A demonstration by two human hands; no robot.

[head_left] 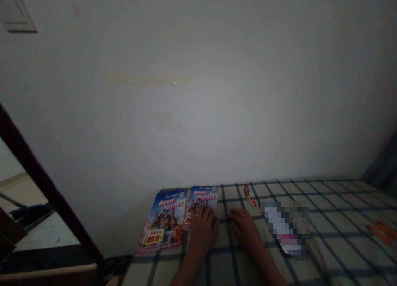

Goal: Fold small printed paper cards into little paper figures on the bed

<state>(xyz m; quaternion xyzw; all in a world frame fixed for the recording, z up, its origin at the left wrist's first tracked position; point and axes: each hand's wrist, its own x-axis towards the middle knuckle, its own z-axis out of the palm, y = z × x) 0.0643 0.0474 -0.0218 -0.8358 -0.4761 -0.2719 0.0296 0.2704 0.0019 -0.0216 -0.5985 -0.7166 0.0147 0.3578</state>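
Note:
My left hand [204,224] lies flat, fingers spread, on the lower part of a flyer [204,197] with a blue top and printed figures. Left of it, and close beside it, is a stack of similar flyers [167,220] marked 89.9. My right hand [243,222] rests palm down on the checked cloth [226,244], its fingers stretched out and holding nothing. Beyond the right hand lies a small red and yellow wrapper-like piece [249,197].
A blurred-out flat item [283,232] lies right of my right hand. An orange patch [383,231] shows on the cloth at far right. The pale wall [248,112] rises behind the far edge. At left stand a dark slanted post [46,182] and a wall switch [17,13].

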